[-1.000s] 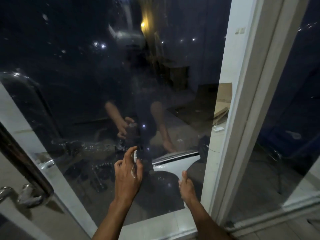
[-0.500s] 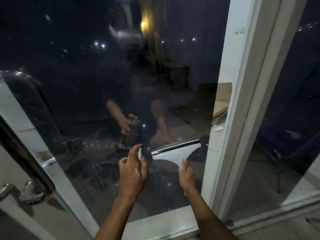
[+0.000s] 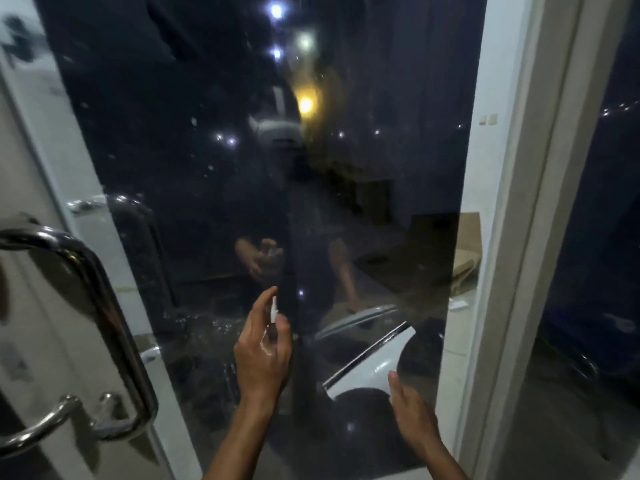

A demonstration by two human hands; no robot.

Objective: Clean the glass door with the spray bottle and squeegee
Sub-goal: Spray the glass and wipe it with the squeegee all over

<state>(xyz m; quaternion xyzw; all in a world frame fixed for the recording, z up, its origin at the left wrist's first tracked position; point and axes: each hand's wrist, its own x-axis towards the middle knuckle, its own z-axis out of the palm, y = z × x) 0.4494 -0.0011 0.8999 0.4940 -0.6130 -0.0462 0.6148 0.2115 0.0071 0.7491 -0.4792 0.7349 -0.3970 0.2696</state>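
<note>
Head: hands (image 3: pixel 263 355) w/ bottle (image 3: pixel 274 311), squeegee (image 3: pixel 372 362)

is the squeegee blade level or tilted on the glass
Tilted: the squeegee blade slopes up to the right against the glass door.

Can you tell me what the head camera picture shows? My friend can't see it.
A person's left hand holds a small spray bottle up to a dark glass door, while the right hand holds a white squeegee against the glass lower down. A shiny metal door handle is on the left, and the white door frame on the right.
</note>
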